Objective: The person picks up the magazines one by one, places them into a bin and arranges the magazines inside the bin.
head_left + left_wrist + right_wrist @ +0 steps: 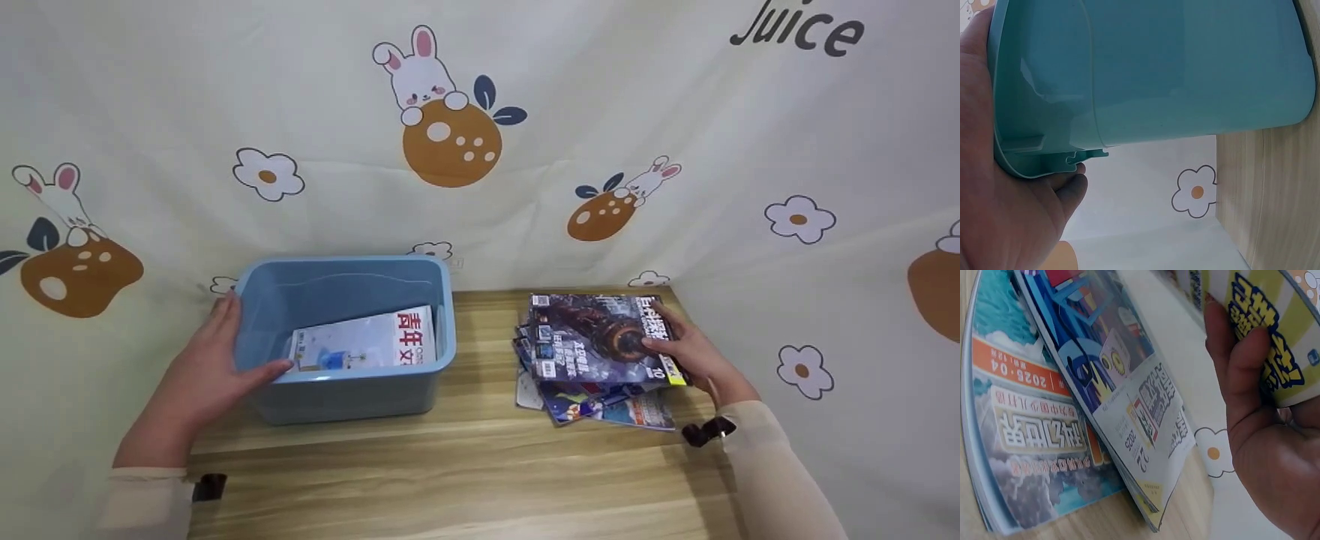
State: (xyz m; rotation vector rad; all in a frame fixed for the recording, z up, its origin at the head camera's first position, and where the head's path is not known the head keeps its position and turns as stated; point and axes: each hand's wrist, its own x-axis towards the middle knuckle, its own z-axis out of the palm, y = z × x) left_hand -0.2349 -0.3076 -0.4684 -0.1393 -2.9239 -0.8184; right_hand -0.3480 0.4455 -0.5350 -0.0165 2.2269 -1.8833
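A blue plastic bin [345, 401] stands on the left of the table, with a white-covered magazine [367, 337] lying inside. My left hand [199, 371] grips its left end, thumb over the front rim; in the left wrist view the fingers curl under the rim. On the right, my right hand [697, 358] pinches a dark-covered magazine [585, 337] by its right edge, thumb on the cover. The right wrist view shows its yellow-striped underside [1292, 343] raised over a fanned pile of magazines [1044, 422] on the table.
The wood-grain table [480, 465] runs in front of the bin and between bin and pile. A pale curtain [315, 90] printed with rabbits, oranges and flowers hangs behind and on both sides, close to the bin's back and the table's right edge.
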